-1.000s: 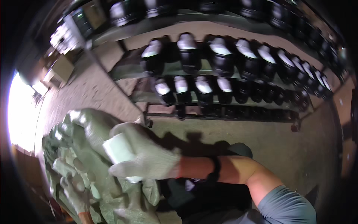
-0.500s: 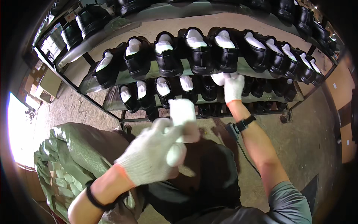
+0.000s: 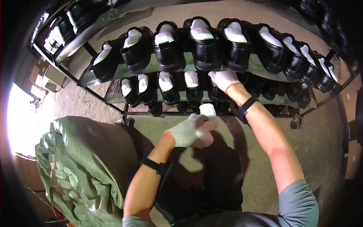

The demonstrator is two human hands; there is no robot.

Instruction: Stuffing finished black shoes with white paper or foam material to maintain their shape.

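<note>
Your left hand (image 3: 187,132), gloved in white, has its grip closed around a white wad of stuffing (image 3: 206,125), held in the air just below the lower shelf (image 3: 113,96). Your right hand (image 3: 224,79), also gloved, reaches up to a black shoe (image 3: 217,92) on that lower shelf, fingers curled at its opening; whether the grip is closed on it you cannot tell. Black shoes with white stuffing inside fill the upper shelf (image 3: 261,66) and the lower one. To your left stands a large green woven sack (image 3: 87,162), its mouth showing pale pieces packed inside. Concrete floor (image 3: 325,132) lies beneath the rack.
</note>
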